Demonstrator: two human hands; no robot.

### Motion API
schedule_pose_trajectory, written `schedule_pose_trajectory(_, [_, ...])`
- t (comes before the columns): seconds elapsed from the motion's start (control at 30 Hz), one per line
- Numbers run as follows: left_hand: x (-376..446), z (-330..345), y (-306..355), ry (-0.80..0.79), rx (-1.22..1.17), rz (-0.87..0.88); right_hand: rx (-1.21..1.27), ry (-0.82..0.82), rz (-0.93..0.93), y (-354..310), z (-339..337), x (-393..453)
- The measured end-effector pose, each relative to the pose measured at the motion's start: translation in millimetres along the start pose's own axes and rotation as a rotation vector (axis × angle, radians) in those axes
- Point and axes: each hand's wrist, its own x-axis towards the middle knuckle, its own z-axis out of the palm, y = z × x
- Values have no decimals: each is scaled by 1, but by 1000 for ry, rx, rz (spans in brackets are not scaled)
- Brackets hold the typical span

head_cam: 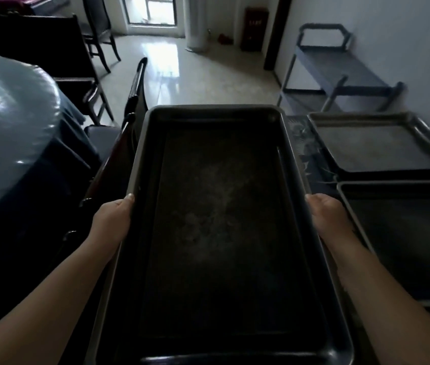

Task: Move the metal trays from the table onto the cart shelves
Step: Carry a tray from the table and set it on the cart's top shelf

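Head view showed a large dark metal tray (224,212) held lengthwise out in front of the person, clear of the tabletop (311,159). Left hand (113,219) gripped the tray's left long rim, thumb on top of the rim and the fingers hidden beneath; that grip was closed on the rim. Right hand (327,214) gripped the right long rim in the same way, thumb side up, the fingers out of sight below the tray. Two more metal trays lay on the tabletop to the right: a lighter grey one (377,146) toward the far edge and a darker one (403,233) nearer the person, the two just beside each other. A grey cart (340,67) with shelves and a looped handle stood on the pale tiled floor (203,75) beyond the tabletop, against the right wall. At left were a round table under a shiny blue cover (11,114) and dark wooden chairs (98,30).
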Motion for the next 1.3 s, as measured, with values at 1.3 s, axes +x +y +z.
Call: schedule_pose_trajectory(1.3, [445,131,179,15,102,93,-192,167,-28,-96,113,426])
